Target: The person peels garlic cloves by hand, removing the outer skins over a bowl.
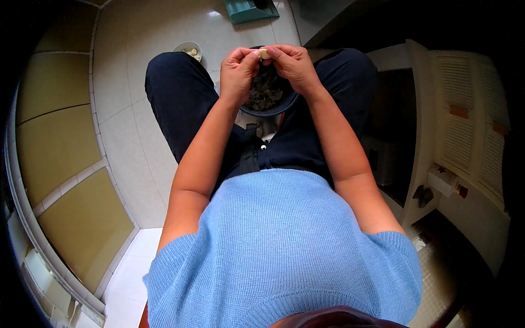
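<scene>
Between my fingertips is a small pale garlic clove [264, 54], pinched from both sides. My left hand [238, 70] is closed on its left side, thumb and index finger together. From the right, my right hand [292, 66] grips it too, with the thumb pressed against it. Directly below both hands, between my knees, stands a dark round bin [284, 105] holding dark, crumpled scraps [266, 93]. The hands cover part of its far rim. Beyond my left knee, a white bowl [190, 45] on the floor contains several pale cloves.
A teal dustpan [251, 11] lies on the tiled floor [145, 38] at the far side. Yellowish cabinet doors [60, 142] line the left. On the right are a dark open recess [391, 131] and white louvred doors [456, 109].
</scene>
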Motion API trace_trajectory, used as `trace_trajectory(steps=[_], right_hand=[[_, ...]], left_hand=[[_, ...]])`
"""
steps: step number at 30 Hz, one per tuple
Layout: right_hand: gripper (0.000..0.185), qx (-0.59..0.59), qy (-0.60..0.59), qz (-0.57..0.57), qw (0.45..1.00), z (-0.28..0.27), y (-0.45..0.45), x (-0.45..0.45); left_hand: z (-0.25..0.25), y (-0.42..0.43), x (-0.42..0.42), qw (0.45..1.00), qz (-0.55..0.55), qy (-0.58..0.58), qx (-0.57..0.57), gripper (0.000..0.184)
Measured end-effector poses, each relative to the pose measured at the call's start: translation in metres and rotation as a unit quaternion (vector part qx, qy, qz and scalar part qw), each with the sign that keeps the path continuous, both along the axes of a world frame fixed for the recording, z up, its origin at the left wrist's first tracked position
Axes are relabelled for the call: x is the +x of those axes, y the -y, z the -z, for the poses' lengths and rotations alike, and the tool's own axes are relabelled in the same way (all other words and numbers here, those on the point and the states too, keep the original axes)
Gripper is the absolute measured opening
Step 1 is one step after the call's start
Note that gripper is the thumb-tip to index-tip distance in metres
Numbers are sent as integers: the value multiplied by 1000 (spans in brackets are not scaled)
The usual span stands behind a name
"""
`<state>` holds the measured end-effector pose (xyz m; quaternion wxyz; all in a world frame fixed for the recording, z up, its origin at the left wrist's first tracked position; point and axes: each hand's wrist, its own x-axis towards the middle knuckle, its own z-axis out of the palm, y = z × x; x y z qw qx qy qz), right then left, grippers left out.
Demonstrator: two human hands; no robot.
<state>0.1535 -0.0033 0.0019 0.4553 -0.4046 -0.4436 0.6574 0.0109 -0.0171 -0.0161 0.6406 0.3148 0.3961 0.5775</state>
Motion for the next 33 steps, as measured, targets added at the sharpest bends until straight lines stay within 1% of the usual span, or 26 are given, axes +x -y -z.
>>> trace_trajectory(steps=[1,3,5,7,12,18,22,24,25,27,29,31,33], right_hand=[[21,-1,-21,-6,1000,-1,1,0],[21,-8,-8,-13,1000,1,0,2],[21,-14,4,-20,1000,3,1,3],[21,19,22,-16,999,3,2,2],[21,33,28,-24,999,2,2,4],[21,46,37,-42,997,0,1,7],[22,56,55,-36,996,0,1,7],[22,53,68,-31,996,-2,1,6],[22,51,82,-26,995,-2,1,5],[22,48,71,-28,996,-2,0,4],[22,45,60,-31,997,0,0,4],[21,53,73,-31,995,2,1,4],[21,71,74,-37,994,3,2,5]], left_hand=[[0,0,0,1000,0,0,0,7],[1,1,-1,998,9,61,-26,6],[1,1,-3,997,17,75,-28,5],[1,2,-4,995,26,90,-30,4],[-4,4,-6,989,53,124,-51,4],[-10,6,-7,987,62,121,-80,4],[-10,4,-9,990,67,102,-75,6],[-10,2,-11,995,64,58,-55,9],[-11,2,-11,995,65,58,-55,9],[-14,3,-11,997,65,-31,-41,10],[-9,2,-10,997,64,-20,-31,10],[-3,2,-9,998,64,-10,-22,11],[-2,2,-8,997,56,30,-37,11]])
